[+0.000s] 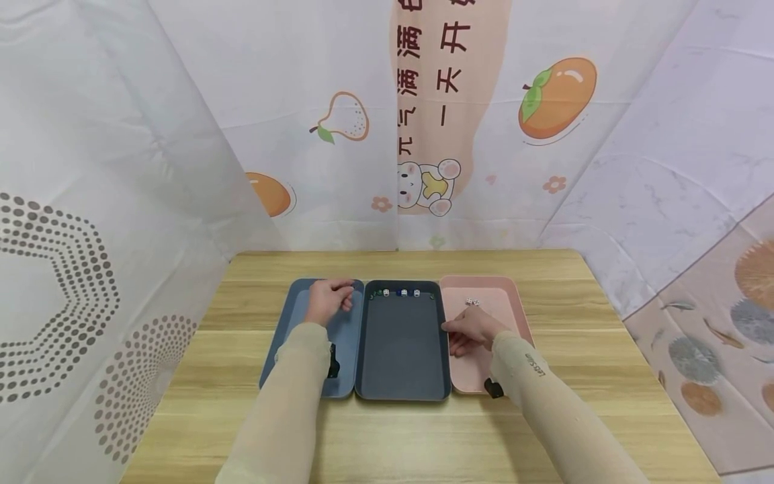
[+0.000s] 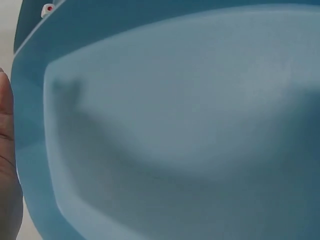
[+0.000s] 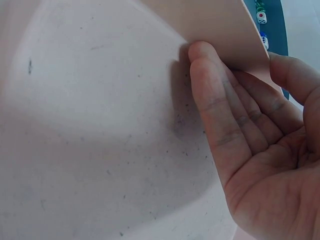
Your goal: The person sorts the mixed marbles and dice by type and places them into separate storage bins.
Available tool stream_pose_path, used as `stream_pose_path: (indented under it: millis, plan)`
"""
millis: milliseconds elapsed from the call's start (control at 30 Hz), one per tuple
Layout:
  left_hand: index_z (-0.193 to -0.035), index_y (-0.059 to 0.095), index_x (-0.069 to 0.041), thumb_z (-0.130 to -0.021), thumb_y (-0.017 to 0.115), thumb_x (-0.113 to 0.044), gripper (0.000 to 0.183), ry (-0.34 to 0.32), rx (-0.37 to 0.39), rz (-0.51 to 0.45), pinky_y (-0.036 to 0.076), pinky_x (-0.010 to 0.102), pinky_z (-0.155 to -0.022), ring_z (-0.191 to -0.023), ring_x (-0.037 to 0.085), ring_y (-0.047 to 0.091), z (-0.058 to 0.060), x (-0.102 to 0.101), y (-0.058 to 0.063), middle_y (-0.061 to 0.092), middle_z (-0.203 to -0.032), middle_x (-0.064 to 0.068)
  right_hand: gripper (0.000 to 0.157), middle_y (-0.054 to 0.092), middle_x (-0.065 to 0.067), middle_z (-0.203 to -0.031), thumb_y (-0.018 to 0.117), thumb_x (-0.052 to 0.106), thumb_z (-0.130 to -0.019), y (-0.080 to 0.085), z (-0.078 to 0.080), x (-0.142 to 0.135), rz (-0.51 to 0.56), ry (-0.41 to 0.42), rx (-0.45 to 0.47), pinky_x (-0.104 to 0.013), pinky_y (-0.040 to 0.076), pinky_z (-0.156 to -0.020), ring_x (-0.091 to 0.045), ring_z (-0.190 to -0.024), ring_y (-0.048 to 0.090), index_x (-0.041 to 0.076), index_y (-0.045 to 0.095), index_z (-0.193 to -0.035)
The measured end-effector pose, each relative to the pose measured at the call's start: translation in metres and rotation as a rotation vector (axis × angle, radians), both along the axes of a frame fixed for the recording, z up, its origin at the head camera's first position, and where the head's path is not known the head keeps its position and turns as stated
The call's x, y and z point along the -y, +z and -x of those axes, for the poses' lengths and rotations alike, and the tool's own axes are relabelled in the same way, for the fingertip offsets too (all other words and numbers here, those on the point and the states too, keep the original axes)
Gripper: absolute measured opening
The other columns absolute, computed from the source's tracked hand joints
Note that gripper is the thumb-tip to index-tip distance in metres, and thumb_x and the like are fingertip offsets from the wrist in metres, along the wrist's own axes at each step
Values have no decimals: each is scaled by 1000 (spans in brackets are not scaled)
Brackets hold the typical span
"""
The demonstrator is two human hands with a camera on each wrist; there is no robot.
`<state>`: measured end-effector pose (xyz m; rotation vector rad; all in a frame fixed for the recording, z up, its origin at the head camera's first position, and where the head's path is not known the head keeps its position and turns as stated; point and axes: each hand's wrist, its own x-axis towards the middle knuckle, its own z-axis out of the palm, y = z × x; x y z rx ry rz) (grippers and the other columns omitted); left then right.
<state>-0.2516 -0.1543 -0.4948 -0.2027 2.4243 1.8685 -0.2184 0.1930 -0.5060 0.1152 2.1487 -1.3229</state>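
Observation:
My left hand (image 1: 329,298) hangs over the blue tray (image 1: 283,329), its fingers loosely curled around nothing visible. Only a strip of that hand (image 2: 7,165) shows in the left wrist view. At the pink tray (image 1: 514,296), my right hand (image 1: 474,327) holds the left side wall. In the right wrist view its fingers (image 3: 212,100) lie inside the wall and the thumb crosses the rim. Two or so white dice (image 1: 472,302) lie farther back in the pink tray. Between the hands, the dark grey tray (image 1: 404,356) holds white dice (image 1: 404,293) along its far end.
Small green and blue pieces (image 1: 378,293) sit among the dice in the dark tray, too small to identify. All three trays stand side by side on a wooden table (image 1: 562,336). Printed cloth walls (image 1: 290,67) enclose the table's back and sides.

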Motion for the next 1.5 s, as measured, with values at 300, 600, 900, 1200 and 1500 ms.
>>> stream_pose_path:
  millis: [300,600,900,1200,1500]
  plan:
    - [-123,72,3,-100,64,-1,25,51,59,-8,60,32,-59,-61,15,64,-4,7,-11,69,-92,24,33,73,-22,-74,69,21,-98,0,0,1,4,5,-4,-39,63,-61,-27,-62,74,-7,75,-82]
    - [-119,74,2,-100,64,-1,22,72,104,19,57,29,-53,-57,16,62,-3,16,-26,70,-83,17,32,73,-21,-73,69,20,-98,-1,0,1,4,-4,2,-38,63,-62,-26,-62,74,-7,75,-81]
    - [-114,74,7,-97,65,3,20,85,108,75,54,28,-50,-54,16,61,-9,17,-27,71,-78,16,34,73,-21,-74,69,23,-99,-2,-2,1,-10,8,-9,-39,63,-60,-26,-61,74,-7,75,-82]
    - [-113,76,5,-96,66,1,20,116,127,144,52,27,-49,-54,16,60,-11,19,-30,70,-74,14,34,73,-21,-73,68,21,-99,0,-2,1,-6,3,0,-37,63,-60,-25,-60,73,-7,75,-81]
    - [-114,76,2,-98,65,-3,20,114,151,212,51,28,-51,-56,16,59,-11,17,-32,71,-75,12,34,73,-20,-73,68,22,-99,1,-4,2,-14,9,-13,-37,63,-60,-25,-60,73,-7,75,-82]
